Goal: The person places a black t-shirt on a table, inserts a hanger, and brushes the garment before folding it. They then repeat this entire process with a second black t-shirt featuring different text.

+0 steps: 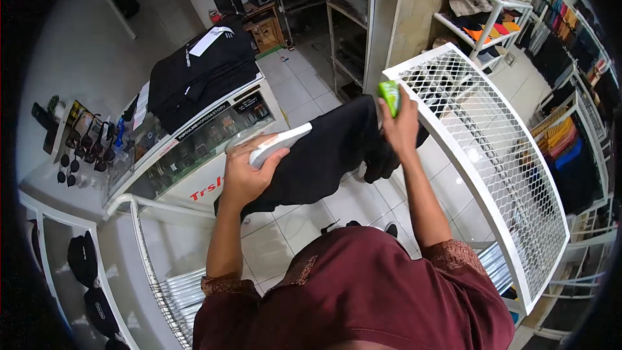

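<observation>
My left hand (249, 172) is closed around a flat white slab (282, 144) with a rounded edge, its thumb on the near side. A black cloth garment (317, 165) stretches from beside this hand across to the right one, hanging over the tiled floor. My right hand (403, 123) grips a small bright green block-like object (389, 96) with white marks. Its fingers are at the right end of the black cloth, and the white mesh rack's frame is just beside it. I cannot tell whether the right hand also pinches the cloth.
A curved white mesh rack (512, 162) stands at the right. Folded black clothes (201, 68) are piled on a glass display counter (214, 131) at the left. Sunglasses (87, 142) and black caps (84, 259) hang farther left. White shelves (492, 23) hold hats at the back right.
</observation>
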Demonstrator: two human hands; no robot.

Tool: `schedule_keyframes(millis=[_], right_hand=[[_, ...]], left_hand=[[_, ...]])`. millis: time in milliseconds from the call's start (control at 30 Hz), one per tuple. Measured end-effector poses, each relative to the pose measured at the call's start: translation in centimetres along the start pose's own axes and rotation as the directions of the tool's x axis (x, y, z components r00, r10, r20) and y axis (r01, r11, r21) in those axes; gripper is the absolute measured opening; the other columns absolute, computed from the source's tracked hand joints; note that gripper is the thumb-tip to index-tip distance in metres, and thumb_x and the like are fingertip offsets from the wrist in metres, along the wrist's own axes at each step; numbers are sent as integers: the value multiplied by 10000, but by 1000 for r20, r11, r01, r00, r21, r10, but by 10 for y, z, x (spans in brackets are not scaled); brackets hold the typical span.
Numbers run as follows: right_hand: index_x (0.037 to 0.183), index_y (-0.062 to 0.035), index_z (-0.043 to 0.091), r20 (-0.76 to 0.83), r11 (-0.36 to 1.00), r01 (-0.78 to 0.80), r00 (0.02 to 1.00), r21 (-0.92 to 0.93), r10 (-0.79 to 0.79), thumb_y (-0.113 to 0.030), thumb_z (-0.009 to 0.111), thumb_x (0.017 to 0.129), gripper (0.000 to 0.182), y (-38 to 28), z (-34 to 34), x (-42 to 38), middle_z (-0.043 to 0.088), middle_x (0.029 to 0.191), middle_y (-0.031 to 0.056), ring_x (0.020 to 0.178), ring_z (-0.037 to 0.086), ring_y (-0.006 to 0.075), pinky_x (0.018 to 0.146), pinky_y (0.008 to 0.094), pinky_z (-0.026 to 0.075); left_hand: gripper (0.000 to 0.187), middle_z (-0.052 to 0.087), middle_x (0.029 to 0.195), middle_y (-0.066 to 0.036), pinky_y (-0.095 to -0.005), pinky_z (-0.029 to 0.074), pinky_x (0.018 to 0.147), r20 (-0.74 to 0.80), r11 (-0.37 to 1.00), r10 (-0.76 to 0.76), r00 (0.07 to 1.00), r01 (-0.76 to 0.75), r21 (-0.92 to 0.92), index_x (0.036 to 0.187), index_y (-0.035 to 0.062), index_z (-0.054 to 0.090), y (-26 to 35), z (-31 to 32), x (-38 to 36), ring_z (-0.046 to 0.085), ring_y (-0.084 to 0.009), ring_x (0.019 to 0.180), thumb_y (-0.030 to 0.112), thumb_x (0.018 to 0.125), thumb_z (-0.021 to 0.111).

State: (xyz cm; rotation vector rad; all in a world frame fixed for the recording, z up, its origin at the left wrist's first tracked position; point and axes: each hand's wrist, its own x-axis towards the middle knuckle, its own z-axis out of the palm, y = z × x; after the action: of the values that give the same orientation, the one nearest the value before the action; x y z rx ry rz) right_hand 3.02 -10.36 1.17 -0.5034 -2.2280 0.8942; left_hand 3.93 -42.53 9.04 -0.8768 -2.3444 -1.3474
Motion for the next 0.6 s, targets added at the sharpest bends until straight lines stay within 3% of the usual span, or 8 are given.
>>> schedule_keyframes(millis=[67, 133, 267, 333, 400, 467, 533, 600], right_hand=[[1457, -56, 496, -62, 992, 55, 997, 114, -48, -352, 694, 966, 607, 2, -11, -2, 565, 1221, 261, 1105, 617, 451, 958, 485, 507], [1456, -58, 510, -111, 933, 299, 953, 198, -282, -304, 713, 944, 603, -21, -18, -10, 566, 1228, 252, 1140, 605, 420, 983, 479, 489], [1507, -90, 482, 176, 830, 431, 841, 353, -511, -317, 753, 896, 706, -78, -36, -36, 559, 1188, 237, 1066, 631, 430, 925, 459, 529], [1534, -120, 453, 194, 874, 421, 862, 243, -469, -342, 738, 915, 716, -65, -31, -29, 560, 1203, 242, 1013, 642, 440, 885, 460, 543], [1530, -111, 444, 38, 927, 338, 937, 163, -348, -327, 715, 942, 682, -26, -14, -5, 566, 1228, 247, 1043, 633, 450, 910, 469, 532], [1509, -95, 455, 30, 991, 109, 993, 79, -112, -301, 692, 964, 629, -2, -14, 10, 570, 1248, 247, 1103, 607, 458, 957, 478, 508], [1493, -83, 464, -28, 979, 171, 985, 115, -169, -297, 700, 958, 623, -11, -21, 11, 574, 1246, 247, 1136, 593, 453, 990, 480, 490], [1472, -78, 483, -65, 872, 424, 905, 247, -421, -317, 720, 942, 627, -43, -31, -7, 569, 1229, 237, 1117, 601, 446, 992, 474, 490]], left_hand=[[257, 770, 921, -136, -314, 545, 698, 15, 985, 157, 987, -158, 75, 1108, 15, 770, -8, -3, -1, 712, -211, 744, 41, 853, 788], [336, 737, 833, -111, -343, 533, 653, 37, 985, 125, 992, -128, 119, 1147, 35, 768, 0, -5, 1, 681, -252, 681, 35, 811, 788], [452, 645, 753, -64, -357, 510, 626, 163, 872, 312, 936, -350, 341, 1204, 81, 761, 0, -8, 4, 613, -237, 639, 72, 752, 782], [493, 586, 732, -23, -354, 503, 640, 191, 756, 420, 887, -459, 467, 1236, 125, 759, 1, -10, 5, 587, -205, 661, 110, 744, 771], [496, 560, 731, 3, -339, 488, 632, 192, 732, 407, 893, -445, 517, 1241, 159, 763, -1, -14, -1, 580, -182, 679, 140, 745, 768], [490, 585, 746, -36, -359, 467, 596, 204, 697, 408, 890, -448, 559, 1193, 141, 786, -1, -19, -7, 593, -217, 676, 129, 703, 788], [490, 588, 768, -19, -350, 457, 599, 215, 664, 421, 881, -461, 589, 1204, 160, 783, -5, -23, -8, 589, -199, 695, 135, 715, 767], [526, 562, 779, 12, -322, 453, 601, 258, 576, 486, 835, -528, 624, 1271, 198, 744, -9, -24, -10, 557, -158, 693, 153, 748, 717]])
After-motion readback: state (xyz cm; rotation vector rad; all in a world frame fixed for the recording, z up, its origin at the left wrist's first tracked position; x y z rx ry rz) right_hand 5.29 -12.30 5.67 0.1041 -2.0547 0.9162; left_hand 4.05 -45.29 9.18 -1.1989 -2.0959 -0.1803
